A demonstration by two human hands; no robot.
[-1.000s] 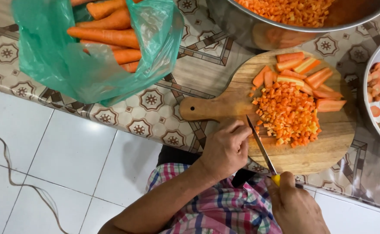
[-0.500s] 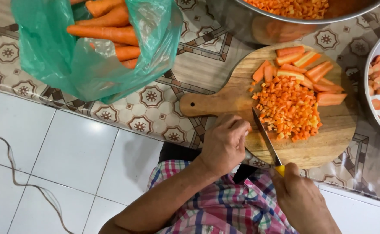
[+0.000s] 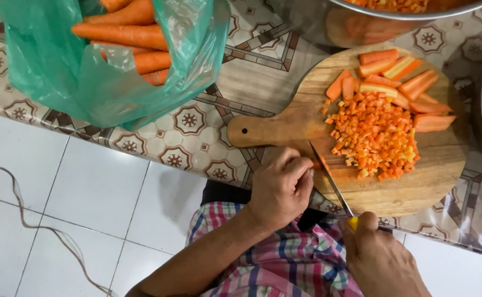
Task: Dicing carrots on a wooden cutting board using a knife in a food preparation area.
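Hands: two, left hand (image 3: 280,190), right hand (image 3: 381,258), one knife (image 3: 330,180).

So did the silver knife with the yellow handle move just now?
Yes. The silver knife with the yellow handle slid a little left along the round wooden cutting board, away from the pile of diced carrot.

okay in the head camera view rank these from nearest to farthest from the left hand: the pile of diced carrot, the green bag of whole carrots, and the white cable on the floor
From the left hand:
1. Pile of diced carrot, on the wooden cutting board, just to its right.
2. Green bag of whole carrots, up and to the left on the table.
3. White cable, far left on the floor tiles.
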